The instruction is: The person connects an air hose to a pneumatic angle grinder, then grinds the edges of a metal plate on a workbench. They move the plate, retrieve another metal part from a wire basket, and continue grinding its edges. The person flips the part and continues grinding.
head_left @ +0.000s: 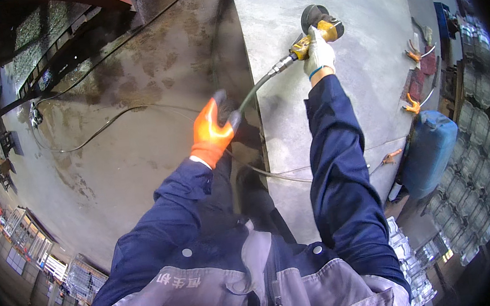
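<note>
My right hand (pixel 321 55), in a white glove, is closed around a yellow handheld disc grinder (pixel 327 29). The grinder's dark round disc (pixel 314 18) lies over the large pale grey slab (pixel 277 3). From the tool's metal fitting a green hose (pixel 253 92) runs down toward my left hand (pixel 212 134). That hand wears an orange glove with dark fingertips. Its thumb and fingers are spread apart, with the thumb tip beside the hose; whether they touch I cannot tell. Some blur lies over the fingertips.
A blue barrel (pixel 432 151) stands right of the slab. Clamp-like tools with orange handles (pixel 412 104) lie along the slab's right edge. A thin dark cable (pixel 96 133) crosses the stained floor (pixel 146 68) at left. Stacked metallic parts (pixel 470 195) fill the far right.
</note>
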The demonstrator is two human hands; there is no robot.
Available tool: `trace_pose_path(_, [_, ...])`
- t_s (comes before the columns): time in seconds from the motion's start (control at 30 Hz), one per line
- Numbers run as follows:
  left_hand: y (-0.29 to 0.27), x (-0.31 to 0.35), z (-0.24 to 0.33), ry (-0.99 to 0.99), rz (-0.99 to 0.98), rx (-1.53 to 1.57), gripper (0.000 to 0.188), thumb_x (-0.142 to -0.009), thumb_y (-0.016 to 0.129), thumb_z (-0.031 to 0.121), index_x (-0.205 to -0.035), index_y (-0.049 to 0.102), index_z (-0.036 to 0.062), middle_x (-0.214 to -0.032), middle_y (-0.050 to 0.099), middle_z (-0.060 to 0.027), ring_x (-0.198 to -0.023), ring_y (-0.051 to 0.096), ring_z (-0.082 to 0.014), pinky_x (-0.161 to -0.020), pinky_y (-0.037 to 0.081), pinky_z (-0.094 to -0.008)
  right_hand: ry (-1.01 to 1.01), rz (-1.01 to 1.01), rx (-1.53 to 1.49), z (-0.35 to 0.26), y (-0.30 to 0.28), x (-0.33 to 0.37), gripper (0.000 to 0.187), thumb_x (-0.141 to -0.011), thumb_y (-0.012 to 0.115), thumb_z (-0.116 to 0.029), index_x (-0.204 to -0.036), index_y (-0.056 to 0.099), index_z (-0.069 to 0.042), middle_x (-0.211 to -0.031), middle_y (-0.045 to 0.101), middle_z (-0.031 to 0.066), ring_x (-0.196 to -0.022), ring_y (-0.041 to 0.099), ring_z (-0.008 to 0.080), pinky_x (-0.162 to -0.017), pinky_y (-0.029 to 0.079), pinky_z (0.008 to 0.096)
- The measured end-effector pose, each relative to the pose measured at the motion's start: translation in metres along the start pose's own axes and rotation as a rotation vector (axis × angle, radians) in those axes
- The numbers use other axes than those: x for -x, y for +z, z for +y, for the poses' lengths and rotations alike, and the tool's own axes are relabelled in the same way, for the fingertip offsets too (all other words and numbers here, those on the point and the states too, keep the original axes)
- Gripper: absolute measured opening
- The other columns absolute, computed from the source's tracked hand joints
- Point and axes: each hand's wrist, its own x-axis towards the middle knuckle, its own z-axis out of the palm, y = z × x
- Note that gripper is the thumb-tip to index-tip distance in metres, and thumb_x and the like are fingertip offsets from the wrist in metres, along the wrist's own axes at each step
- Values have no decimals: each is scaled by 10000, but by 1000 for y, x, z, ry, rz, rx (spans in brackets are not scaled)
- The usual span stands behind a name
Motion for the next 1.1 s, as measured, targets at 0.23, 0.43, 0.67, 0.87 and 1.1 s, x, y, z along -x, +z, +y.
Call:
trace_pose_path(0.23, [-17, -34, 119, 277, -284, -24, 595, -819, 705, 279, -1310, 507, 7, -1174, 628, -163, -1100, 605, -251, -932, 453, -315, -116, -97, -317, -40, -28, 123, 508, -862, 704, -280, -1224, 461, -20, -1008, 580, 81, -870, 623, 192, -740, 546, 356])
trace_pose_path(0.43, [-22, 10, 171, 6, -562, 282, 527, -866, 677, 205, -1338, 510, 40, -1041, 629, -10, -916, 546, -69, -817, 449, -231, -192, -131, -377, -67, -78, 208, 476, -823, 742, -312, -1151, 516, -52, -1003, 605, 63, -904, 616, 174, -799, 519, 352])
trace_pose_path(0.67, [-22, 87, 223, -30, -585, 353, 458, -854, 646, 238, -1294, 567, 136, -786, 595, -16, -663, 572, -75, -628, 471, -247, -186, -247, -654, -87, -149, 271, 431, -790, 740, -125, -1155, 523, -52, -991, 604, 57, -892, 621, 181, -815, 515, 350])
trace_pose_path(0.87, [-18, 120, 242, 75, -603, 243, 452, -851, 637, 229, -1289, 569, 138, -796, 590, 7, -645, 548, -62, -625, 465, -234, -107, -257, -761, -84, -188, 292, 290, -799, 738, -174, -1021, 569, -95, -886, 627, 57, -797, 638, 206, -701, 544, 398])
trace_pose_path(1.1, [-12, 153, 247, 77, -705, 248, 471, -863, 640, 251, -1311, 550, 138, -770, 562, 24, -616, 498, -52, -572, 434, -228, -106, -331, -804, -73, -227, 315, 244, -793, 695, -81, -992, 553, -77, -832, 624, 57, -741, 648, 199, -697, 554, 380])
